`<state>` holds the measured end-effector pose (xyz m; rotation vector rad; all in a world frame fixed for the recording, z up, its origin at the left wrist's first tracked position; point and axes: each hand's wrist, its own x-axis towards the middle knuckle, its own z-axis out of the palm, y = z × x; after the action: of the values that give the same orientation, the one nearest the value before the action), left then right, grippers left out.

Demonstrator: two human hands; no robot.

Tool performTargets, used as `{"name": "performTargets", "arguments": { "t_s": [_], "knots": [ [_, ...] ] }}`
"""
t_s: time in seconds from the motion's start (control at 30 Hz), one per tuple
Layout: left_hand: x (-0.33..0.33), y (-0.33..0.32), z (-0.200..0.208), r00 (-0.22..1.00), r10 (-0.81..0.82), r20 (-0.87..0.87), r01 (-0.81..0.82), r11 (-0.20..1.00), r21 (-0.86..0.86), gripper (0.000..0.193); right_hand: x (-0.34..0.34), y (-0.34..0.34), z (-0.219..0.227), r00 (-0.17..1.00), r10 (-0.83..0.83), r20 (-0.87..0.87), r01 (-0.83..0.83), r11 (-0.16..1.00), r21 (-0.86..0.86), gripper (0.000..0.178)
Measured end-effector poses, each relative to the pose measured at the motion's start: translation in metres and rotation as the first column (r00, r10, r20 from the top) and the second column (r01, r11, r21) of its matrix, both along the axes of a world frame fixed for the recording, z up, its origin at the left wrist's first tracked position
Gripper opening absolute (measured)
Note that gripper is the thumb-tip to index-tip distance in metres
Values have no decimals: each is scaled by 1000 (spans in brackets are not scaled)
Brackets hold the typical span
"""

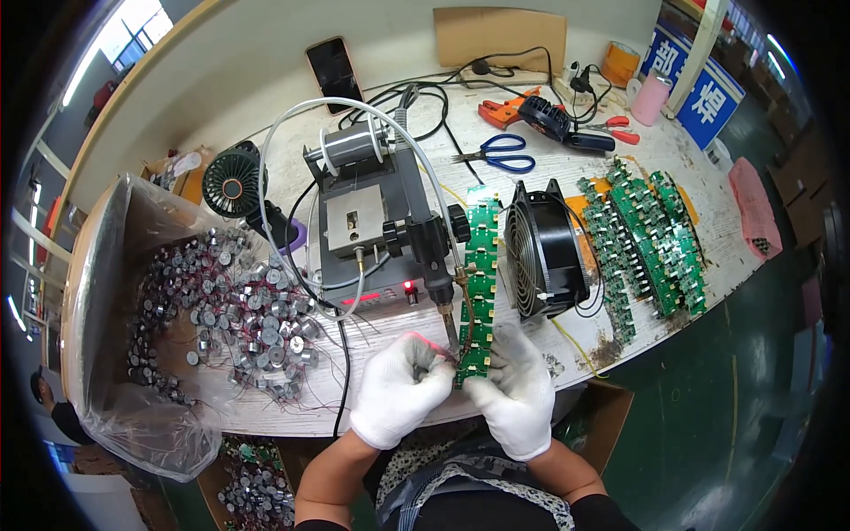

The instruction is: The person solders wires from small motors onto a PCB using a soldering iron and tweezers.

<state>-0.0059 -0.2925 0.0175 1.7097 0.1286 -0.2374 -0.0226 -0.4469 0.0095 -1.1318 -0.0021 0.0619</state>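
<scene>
A long strip of green circuit boards [479, 283] runs away from me under the tip of a soldering iron [434, 265] clamped in a bench stand. Both my hands wear white gloves. My right hand [515, 394] grips the near end of the strip at its right edge. Beside the iron's tip, my left hand [403, 389] is closed in a pinch, with a thin red wire [430, 342] showing along its fingers. Whatever else lies inside that hand is hidden. A solder spool [352, 148] sits on top of the grey soldering machine [354, 221].
Small round metal motors with wires [266, 323] spill from a plastic-lined box [106, 292] at left. A black fan [542, 252] stands right of the strip, near stacked circuit boards [642, 243]. Farther back lie blue-handled scissors [506, 157], a phone [335, 71] and a handheld fan [232, 183].
</scene>
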Motion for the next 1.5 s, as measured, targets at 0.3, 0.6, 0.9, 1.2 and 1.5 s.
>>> {"name": "performTargets", "arguments": {
  "t_s": [0.3,0.6,0.9,1.2,1.5],
  "knots": [
    [0,1,2,1000,-6,-26,8,996,91,14,-2,1,-10,999,-11,-53,9,999,-35,64],
    [-12,14,-10,995,-102,1,102,995,-17,14,-7,-4,-14,997,22,-72,-22,1000,-1,65],
    [-14,6,-9,998,-59,21,58,997,57,15,-8,-5,-13,996,38,-80,-37,999,22,65],
    [-9,-2,-12,996,39,-76,-50,987,-153,13,-6,-3,-13,996,16,-83,-17,1000,-13,65],
    [-5,-5,-10,995,81,-64,-91,980,-177,12,-2,-2,-11,997,19,-69,-18,1000,14,65]
  ]
}}
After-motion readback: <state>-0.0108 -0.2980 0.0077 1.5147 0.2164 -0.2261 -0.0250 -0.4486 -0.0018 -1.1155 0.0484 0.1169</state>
